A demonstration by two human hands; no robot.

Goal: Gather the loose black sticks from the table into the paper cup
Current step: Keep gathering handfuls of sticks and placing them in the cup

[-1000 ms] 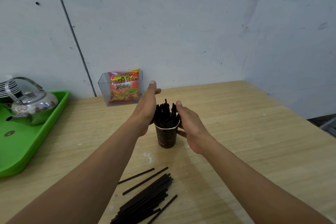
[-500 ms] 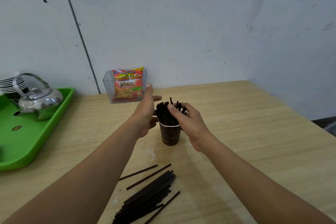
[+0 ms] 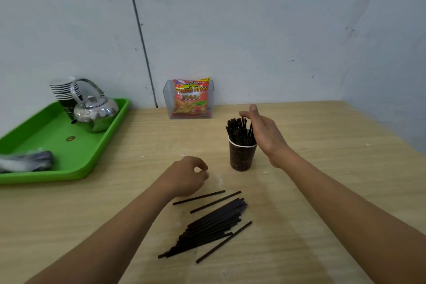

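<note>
A dark paper cup stands upright mid-table, packed with several black sticks poking out of its top. My right hand is beside the cup's right rim, fingers spread and resting against the stick tops, holding nothing. My left hand hovers low over the table to the left of the cup, fingers curled loosely with nothing visible in them. A pile of loose black sticks lies on the wooden table in front of the cup, with a few single sticks spread around it.
A green tray at the left holds a steel kettle, stacked cups and a wrapped bundle. A clear box with a snack packet stands by the back wall. The wall corner closes the right side.
My left hand has left the cup and dropped down toward the loose sticks, curling its fingers. My right hand shifted to the cup's right side. The camera view swung left.
</note>
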